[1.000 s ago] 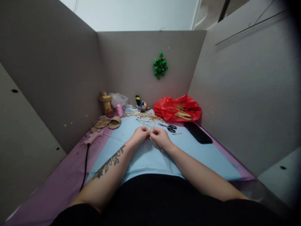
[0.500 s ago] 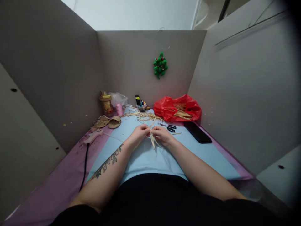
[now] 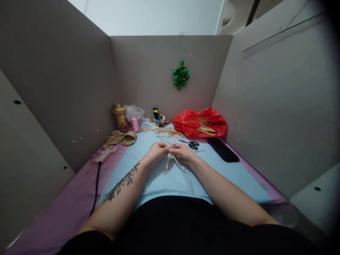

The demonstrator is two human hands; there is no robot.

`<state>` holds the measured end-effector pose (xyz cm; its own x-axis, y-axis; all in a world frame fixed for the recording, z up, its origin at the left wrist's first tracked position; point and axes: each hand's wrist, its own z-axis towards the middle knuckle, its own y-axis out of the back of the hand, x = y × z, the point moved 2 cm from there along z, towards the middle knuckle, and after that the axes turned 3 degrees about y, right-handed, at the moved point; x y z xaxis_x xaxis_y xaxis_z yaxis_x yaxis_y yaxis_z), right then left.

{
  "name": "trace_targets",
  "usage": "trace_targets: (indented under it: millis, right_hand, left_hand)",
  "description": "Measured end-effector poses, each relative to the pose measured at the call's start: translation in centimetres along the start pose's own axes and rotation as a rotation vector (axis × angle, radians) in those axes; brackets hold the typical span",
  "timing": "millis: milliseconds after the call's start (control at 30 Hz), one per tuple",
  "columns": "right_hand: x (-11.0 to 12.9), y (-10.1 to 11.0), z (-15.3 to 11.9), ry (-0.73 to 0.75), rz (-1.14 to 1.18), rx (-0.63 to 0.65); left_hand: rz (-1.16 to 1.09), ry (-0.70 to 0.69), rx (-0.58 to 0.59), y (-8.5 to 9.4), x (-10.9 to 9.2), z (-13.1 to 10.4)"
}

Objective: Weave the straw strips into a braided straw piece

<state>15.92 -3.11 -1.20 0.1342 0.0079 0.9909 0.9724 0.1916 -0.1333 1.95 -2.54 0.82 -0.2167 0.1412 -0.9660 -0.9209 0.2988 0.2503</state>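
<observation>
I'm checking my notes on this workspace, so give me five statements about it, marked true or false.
1. The left hand and right hand pinch straw-like strips. True.
2. The scissors are in the right hand. False: they lie on the blue cover.
3. The red bag holds a straw-like bundle. True.
4. The green ornament is on the left wall. False: it is at the back panel.
5. The pink glue gun is held. False: it lies on the table.
</observation>
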Motion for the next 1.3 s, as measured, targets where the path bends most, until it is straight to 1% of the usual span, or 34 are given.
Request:
trace_targets:
  millis: [133, 233, 333, 400, 500, 600, 733, 900, 967, 1200, 1300]
  right_hand:
    - [0.1, 0.0, 0.0, 0.055, -0.108, -0.009]
    - [0.1, 0.0, 0.1, 0.148, -0.256, -0.048]
    - [0.1, -0.1, 0.1, 0.249, -0.377, -0.096]
    - [0.1, -0.1, 0.1, 0.293, -0.424, -0.128]
    - [0.3, -0.3, -0.1, 0.334, -0.461, -0.152]
    - [0.5, -0.4, -0.3, 0.357, -0.446, -0.127]
    - [0.8, -0.5, -0.5, 0.384, -0.38, -0.085]
    - [1.0, -0.5, -0.6, 0.392, -0.329, -0.08]
    - [0.9, -0.5, -0.6, 0.396, -0.322, -0.075]
    - [0.5, -0.5, -0.4, 0.4, -0.318, -0.064]
    - [0.7, -0.7, -0.5, 0.388, -0.287, -0.054]
  left_hand:
    - [-0.032, 0.029, 0.026, 0.0, -0.5, -0.5]
    - [0.035, 0.028, 0.002, 0.1, -0.9, -0.6]
    - [0.115, 0.017, 0.004, 0.3, -0.9, -0.3]
    - [0.126, 0.024, 0.031, 0.5, -0.7, 0.1]
    - [0.079, 0.055, 0.094, 1.0, -0.2, 0.6]
    - [-0.017, 0.078, 0.167, 1.6, 0.3, 0.9]
    - [-0.203, 0.094, 0.261, 2.1, 0.6, 1.1]
    - [-0.36, 0.158, 0.3, 1.7, 0.7, 1.3]
    - [-0.372, 0.173, 0.299, 1.6, 0.7, 1.3]
    - [-0.31, 0.156, 0.276, 1.5, 1.0, 1.4]
    - [-0.349, 0.154, 0.315, 1.4, 1.0, 1.3]
